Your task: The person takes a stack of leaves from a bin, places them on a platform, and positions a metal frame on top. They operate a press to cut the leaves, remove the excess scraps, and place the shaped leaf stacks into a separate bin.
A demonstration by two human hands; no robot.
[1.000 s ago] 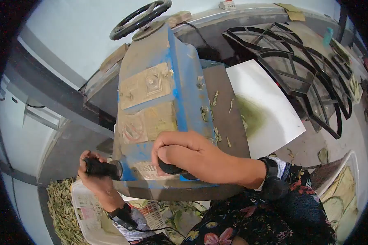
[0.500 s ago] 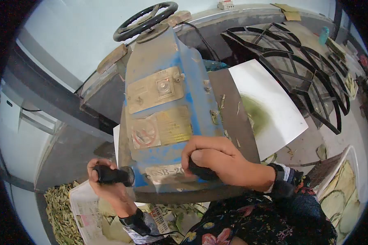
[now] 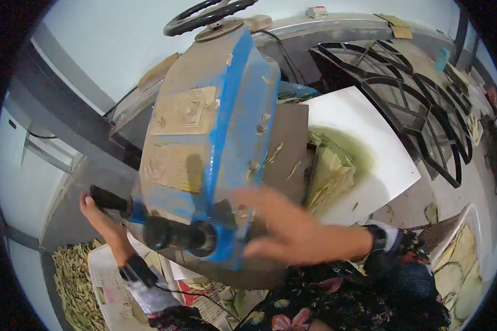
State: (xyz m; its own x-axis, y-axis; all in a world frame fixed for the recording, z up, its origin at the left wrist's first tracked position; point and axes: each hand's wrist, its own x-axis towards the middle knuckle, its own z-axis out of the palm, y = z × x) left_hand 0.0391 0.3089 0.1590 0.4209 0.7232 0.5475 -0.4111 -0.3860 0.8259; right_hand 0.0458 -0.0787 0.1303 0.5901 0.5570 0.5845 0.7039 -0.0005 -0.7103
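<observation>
A dusty blue press head (image 3: 243, 94) fills the middle of the view, with black handles at its near end. My left hand (image 3: 106, 220) is at the left black handle (image 3: 109, 198), its fingers curled against it from below and outside. Two more black knob-like ends, the front black handle (image 3: 174, 234), point toward me. My right hand (image 3: 287, 229) is smeared by motion, off the handle, thumb and fingers apart beside the head's right side. Right of the head, a stack of dry, pale green leaves (image 3: 332, 174) lies on a white board (image 3: 381, 138), partly under the head.
A black handwheel (image 3: 210, 19) tops the machine. Black curved metal frames (image 3: 419, 110) lie on the floor at right. White baskets (image 3: 107, 273) stand at lower left and right, the right one holding flat leaves (image 3: 458, 270). Dried scraps (image 3: 77, 287) are heaped at far left.
The press head has swung to the left, uncovering the leaf stack on the white board. My left hand has moved left with its handle. My right hand has let go of its handle and opened.
</observation>
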